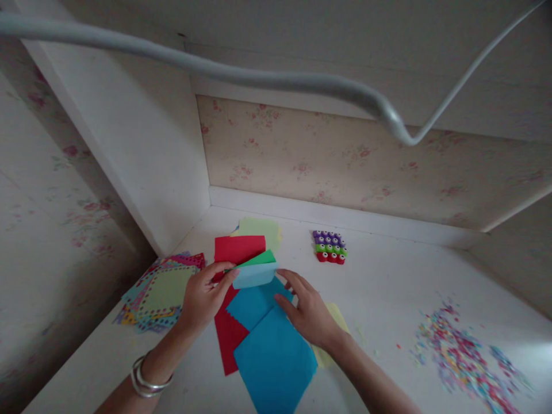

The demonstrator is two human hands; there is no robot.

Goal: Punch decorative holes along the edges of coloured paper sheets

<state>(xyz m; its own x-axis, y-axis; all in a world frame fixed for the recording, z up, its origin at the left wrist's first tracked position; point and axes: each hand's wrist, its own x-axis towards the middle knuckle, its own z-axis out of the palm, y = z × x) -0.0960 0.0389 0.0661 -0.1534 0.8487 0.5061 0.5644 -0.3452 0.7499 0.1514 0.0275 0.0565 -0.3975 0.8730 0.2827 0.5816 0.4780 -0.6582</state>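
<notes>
We've got a flat white tabletop, with loose multicoloured paper confetti strewn on the right. Two bright-blue square paper sheets overlap at near centre, partly over red paper. Left side: a stack of multicoloured hole-edged paper squares. Our left hand pinches a pale-blue paper strip at the blue sheets' far edge. Our right hand is half-spread at its right end — can't tell if touching.
</notes>
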